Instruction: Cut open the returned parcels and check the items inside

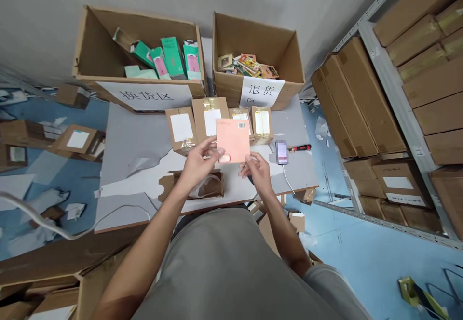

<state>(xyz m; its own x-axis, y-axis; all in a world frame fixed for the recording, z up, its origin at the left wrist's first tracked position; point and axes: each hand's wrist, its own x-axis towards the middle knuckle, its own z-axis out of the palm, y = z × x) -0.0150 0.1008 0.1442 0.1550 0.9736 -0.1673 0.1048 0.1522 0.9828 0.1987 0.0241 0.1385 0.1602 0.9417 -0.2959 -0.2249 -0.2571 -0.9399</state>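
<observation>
A small pink book (232, 139) with a barcode in its top right corner is held up in front of me, over the table. My left hand (202, 161) pinches its lower left corner, thumb on the face beside a small red-and-white mark. At the lower right corner, the fingers of my right hand (256, 169) grip the edge. Below the book an opened cardboard box (218, 189) lies on the table, with clear plastic wrap inside. Several taped cartons with white labels, among them a tall carton (209, 105), stand just behind the book.
A large box (141, 72) at the back left holds green packages; another large box (289, 76) beside it holds several small books. A phone (281, 152) on a cable and a red-and-black handled tool (303, 148) lie at right. Shelves (394, 86) of cartons stand farther right.
</observation>
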